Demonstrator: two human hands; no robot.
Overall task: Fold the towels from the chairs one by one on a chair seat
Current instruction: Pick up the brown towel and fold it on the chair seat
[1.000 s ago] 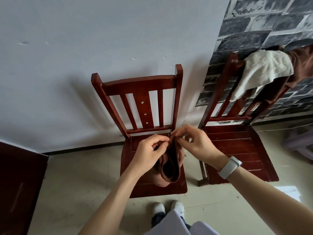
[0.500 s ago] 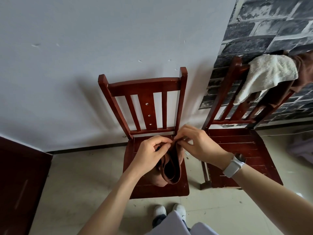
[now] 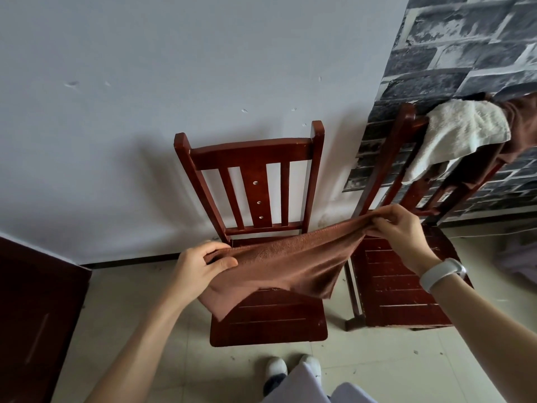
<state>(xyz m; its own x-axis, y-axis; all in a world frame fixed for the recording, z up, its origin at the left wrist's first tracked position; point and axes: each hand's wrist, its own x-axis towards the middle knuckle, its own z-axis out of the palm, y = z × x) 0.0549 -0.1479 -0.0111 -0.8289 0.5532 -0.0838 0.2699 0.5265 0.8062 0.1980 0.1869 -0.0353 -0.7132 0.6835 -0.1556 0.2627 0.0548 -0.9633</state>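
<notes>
So we've got a brown towel (image 3: pixel 279 263) stretched out in the air over the seat of the middle chair (image 3: pixel 267 318), held by its top edge between both hands. Our left hand (image 3: pixel 200 269) is pinching the left corner, thumb on top of the cloth and fingers curled under it, while our right hand (image 3: pixel 404 231) pinches the right corner a bit higher up, just in front of the second chair (image 3: pixel 401 289). The towel sags between the two grips and its lower corners hang down, one on the left below our left hand, one on the right near the gap between the two chairs; we can't tell whether the cloth touches the seat. Over the backrest of the second chair a white towel (image 3: pixel 459 135) is draped, with another brown cloth (image 3: pixel 520 123) right beside it at the frame edge. There's a white wristband (image 3: pixel 441 273) on the right wrist, and white shoes (image 3: pixel 290 369) show at the bottom on the tiled floor. As for brands or writing, we can't read any on the towels, chairs or band.
</notes>
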